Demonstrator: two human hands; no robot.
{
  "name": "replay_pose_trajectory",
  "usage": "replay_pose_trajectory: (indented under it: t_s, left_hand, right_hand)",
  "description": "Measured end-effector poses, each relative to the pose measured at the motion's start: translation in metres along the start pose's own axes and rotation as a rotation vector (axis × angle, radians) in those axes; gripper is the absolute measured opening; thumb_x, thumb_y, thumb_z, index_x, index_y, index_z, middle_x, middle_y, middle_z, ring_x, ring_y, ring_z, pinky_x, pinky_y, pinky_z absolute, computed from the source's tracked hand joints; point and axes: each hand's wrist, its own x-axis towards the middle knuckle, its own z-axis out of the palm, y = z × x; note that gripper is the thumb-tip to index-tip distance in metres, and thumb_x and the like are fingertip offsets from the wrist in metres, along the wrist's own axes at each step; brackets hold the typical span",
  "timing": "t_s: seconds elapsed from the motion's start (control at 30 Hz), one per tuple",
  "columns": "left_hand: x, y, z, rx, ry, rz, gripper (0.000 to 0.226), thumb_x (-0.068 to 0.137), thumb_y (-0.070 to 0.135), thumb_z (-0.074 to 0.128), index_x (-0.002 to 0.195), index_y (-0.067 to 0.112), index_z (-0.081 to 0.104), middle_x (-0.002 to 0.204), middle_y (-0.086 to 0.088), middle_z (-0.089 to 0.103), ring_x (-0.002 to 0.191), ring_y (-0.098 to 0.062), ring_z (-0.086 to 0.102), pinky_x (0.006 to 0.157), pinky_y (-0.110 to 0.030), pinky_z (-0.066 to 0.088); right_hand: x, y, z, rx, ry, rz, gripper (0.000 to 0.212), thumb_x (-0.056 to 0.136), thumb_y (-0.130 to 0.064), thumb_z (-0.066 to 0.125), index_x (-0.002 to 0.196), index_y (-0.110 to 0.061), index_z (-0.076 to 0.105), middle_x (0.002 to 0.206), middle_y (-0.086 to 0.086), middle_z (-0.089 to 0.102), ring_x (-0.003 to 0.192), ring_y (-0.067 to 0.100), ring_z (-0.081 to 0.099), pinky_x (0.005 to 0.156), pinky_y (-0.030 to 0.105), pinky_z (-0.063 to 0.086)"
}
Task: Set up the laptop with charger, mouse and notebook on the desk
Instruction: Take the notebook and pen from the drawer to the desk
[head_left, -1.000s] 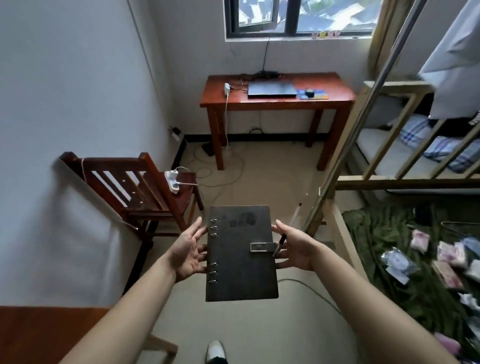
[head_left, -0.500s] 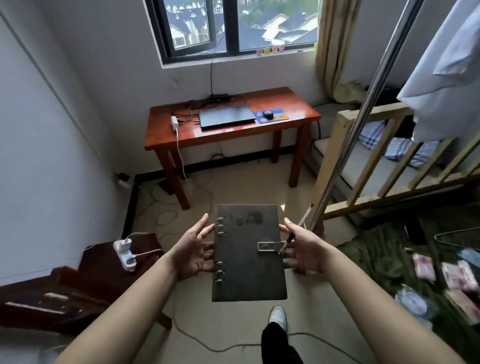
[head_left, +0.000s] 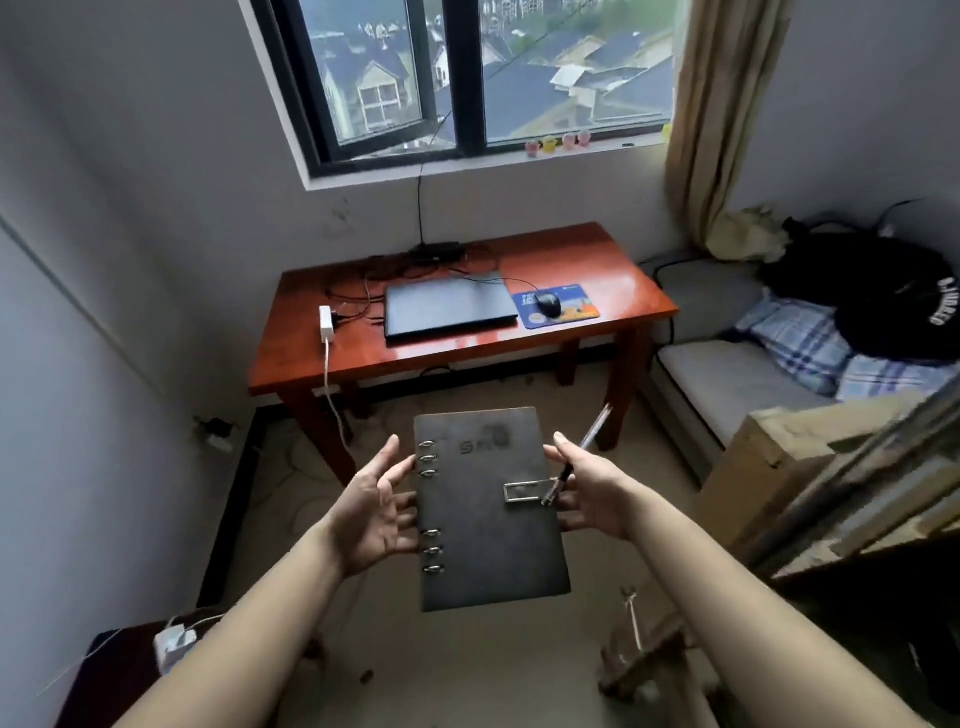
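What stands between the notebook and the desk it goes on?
Nothing visible. The notebook has open floor ahead up to the desk; loose cables lie only by its left leg. Its front strip, before the laptop, is bare.

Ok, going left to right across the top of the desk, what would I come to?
From the left: white power strip → closed laptop → blue mouse pad with the mouse sitting on it.
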Motion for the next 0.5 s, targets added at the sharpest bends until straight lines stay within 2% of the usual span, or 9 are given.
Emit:
replay_pose_trajectory:
  t_s: [0.1,0.17,0.3,0.4,0.5]
  left_hand:
    - [0.048,0.036,-0.002,0.015,-0.003,0.004,0.069,0.082,0.074,0.052,0.140,0.036,0.051,0.131,-0.016,0.063,0.121,-0.033,0.060,0.098,-0.057,0.047]
    - [0.088,0.061,-0.006,0.033,0.012,-0.012,0.064,0.084,0.073,0.049,0.136,0.036,0.055,0.130,-0.015,0.064,0.120,-0.033,0.061,0.098,-0.057,0.048]
    - [0.178,0.127,-0.017,0.069,-0.004,0.000,0.062,0.083,0.072,0.049,0.133,0.036,0.057,0.130,-0.016,0.064,0.122,-0.035,0.060,0.100,-0.059,0.046]
    - [0.246,0.192,-0.019,0.138,-0.004,-0.001,0.064,0.081,0.072,0.048,0.134,0.037,0.057,0.124,-0.012,0.068,0.118,-0.032,0.062,0.094,-0.052,0.050]
    - [0.310,0.259,-0.013,0.194,-0.028,-0.011,0.066,0.085,0.073,0.044,0.141,0.038,0.048,0.122,-0.007,0.069,0.108,-0.027,0.067,0.082,-0.045,0.054]
  right_hand:
    - [0.048,-0.035,-0.010,-0.025,0.021,0.005,0.050,0.100,-0.062,0.036,0.134,-0.033,0.056,0.118,0.007,0.072,0.096,0.024,0.070,0.074,0.036,0.056]
    - [0.085,-0.057,-0.016,-0.009,0.052,0.019,0.048,0.101,-0.059,0.036,0.131,-0.030,0.060,0.112,0.006,0.072,0.091,0.023,0.069,0.072,0.035,0.055]
    - [0.168,-0.119,-0.033,-0.006,0.083,0.010,0.045,0.101,-0.057,0.041,0.123,-0.026,0.065,0.105,0.008,0.074,0.087,0.025,0.071,0.074,0.038,0.056]
    - [0.222,-0.182,-0.047,-0.009,0.123,-0.010,0.043,0.099,-0.055,0.047,0.124,-0.025,0.066,0.105,0.010,0.074,0.089,0.027,0.072,0.075,0.039,0.058]
    - [0.265,-0.243,-0.062,-0.011,0.177,-0.034,0.043,0.096,-0.052,0.055,0.122,-0.020,0.068,0.095,0.008,0.070,0.069,0.020,0.067,0.061,0.032,0.056]
